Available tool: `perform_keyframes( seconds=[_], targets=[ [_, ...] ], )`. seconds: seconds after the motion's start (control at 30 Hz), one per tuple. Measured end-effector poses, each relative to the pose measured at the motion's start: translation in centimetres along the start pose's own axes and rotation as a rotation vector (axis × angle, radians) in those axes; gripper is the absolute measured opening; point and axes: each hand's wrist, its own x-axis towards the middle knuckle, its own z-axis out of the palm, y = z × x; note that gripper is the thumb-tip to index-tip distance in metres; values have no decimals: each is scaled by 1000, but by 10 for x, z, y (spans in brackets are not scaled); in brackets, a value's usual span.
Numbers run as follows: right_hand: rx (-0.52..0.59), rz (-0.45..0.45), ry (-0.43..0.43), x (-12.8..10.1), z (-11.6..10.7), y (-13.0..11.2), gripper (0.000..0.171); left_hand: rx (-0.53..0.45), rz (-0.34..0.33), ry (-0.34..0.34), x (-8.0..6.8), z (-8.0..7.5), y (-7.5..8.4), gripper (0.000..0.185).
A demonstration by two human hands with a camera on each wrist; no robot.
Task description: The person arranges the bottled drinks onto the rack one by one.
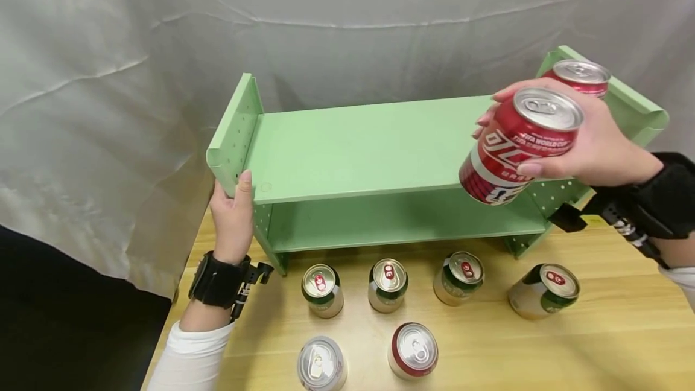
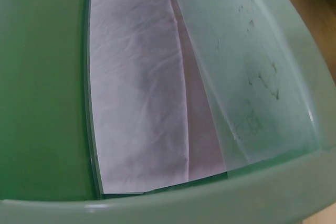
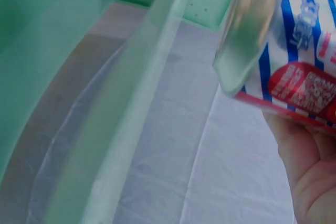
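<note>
My right hand (image 1: pixel 564 143) grips a red cola can (image 1: pixel 516 146), tilted, above the right part of the green metal shelf (image 1: pixel 358 149). The right wrist view shows the can's (image 3: pixel 294 51) underside and striped side close up, with my palm (image 3: pixel 307 166) below it. A second red can (image 1: pixel 580 76) stands on the top shelf at the far right, behind my hand. My left hand (image 1: pixel 234 213) holds the shelf's left side panel, thumb on its front edge. The left wrist view shows only blurred green shelf metal (image 2: pixel 42 93) and the white backdrop.
On the wooden table (image 1: pixel 608 343) before the shelf stand several green cans (image 1: pixel 388 284) in a row, one (image 1: pixel 544 290) at the right. Nearer me are a silver-topped can (image 1: pixel 321 364) and a red can (image 1: pixel 412 350). A white cloth (image 1: pixel 108 77) hangs behind.
</note>
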Motion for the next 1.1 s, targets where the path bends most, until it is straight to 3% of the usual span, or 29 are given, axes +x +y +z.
perform_keyframes(
  seconds=[0.1,0.33,0.57,0.8,1.1],
  targets=[
    [-15,35,-12,7,-1,0,74,4,13,-4,0,0,-1,47],
    [-130,205,55,18,-2,1,72,2,19,-11,0,0,-4,48],
    [-172,238,23,22,-10,14,64,14,17,-8,-3,-1,-7,48],
    [-387,341,6,33,-4,13,64,72,-27,46,-2,-5,-5,45],
    [-411,395,19,41,1,21,61,69,-25,21,1,-8,-8,47]
  ],
)
